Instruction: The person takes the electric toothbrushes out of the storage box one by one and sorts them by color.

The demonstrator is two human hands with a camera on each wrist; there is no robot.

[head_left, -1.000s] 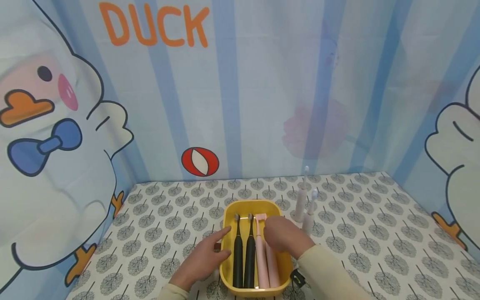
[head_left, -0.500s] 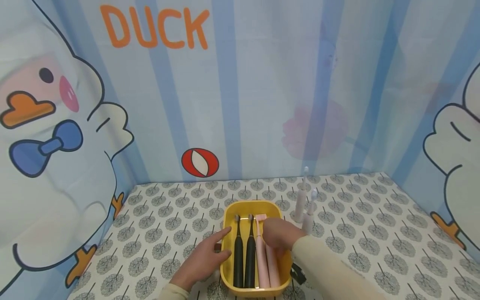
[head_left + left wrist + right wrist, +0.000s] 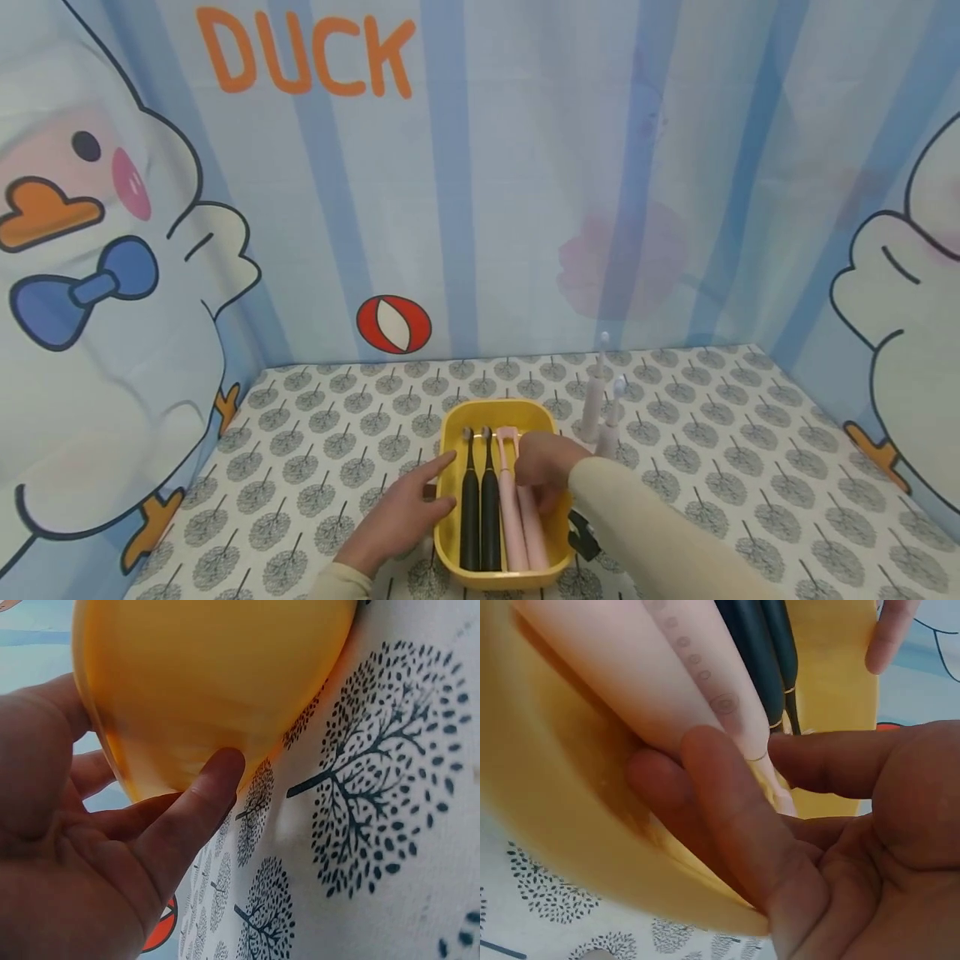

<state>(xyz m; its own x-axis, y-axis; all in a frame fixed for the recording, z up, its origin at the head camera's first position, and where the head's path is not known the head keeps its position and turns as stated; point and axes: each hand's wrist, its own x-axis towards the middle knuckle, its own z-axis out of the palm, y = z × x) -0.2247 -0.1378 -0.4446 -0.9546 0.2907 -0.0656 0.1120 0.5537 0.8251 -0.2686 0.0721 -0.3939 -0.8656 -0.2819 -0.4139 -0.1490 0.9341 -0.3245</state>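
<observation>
In the head view, a yellow bin (image 3: 498,577) holds two black electric toothbrushes (image 3: 470,517) and two pink electric toothbrushes (image 3: 513,521), side by side with heads away from me. My right hand (image 3: 549,464) reaches in over the right rim and grips the rightmost pink toothbrush (image 3: 630,675) below its head. The right wrist view has two fingertips against its handle and the thumb across near the neck; its head is hidden. My left hand (image 3: 401,517) rests at the bin's left rim, thumb and index finger spread, with one fingertip against the outer wall (image 3: 217,682).
Two pale electric toothbrushes stand upright right of the bin, one farther back (image 3: 592,404) and one nearer (image 3: 611,429), partly behind my right forearm. A tree-patterned cloth (image 3: 337,467) covers the table. A duck-print curtain (image 3: 510,167) hangs behind.
The right hand has shifted slightly left inside the bin. The pink toothbrushes and the second black one have slid left, closing the gaps between brushes. The left hand stays at the rim.
</observation>
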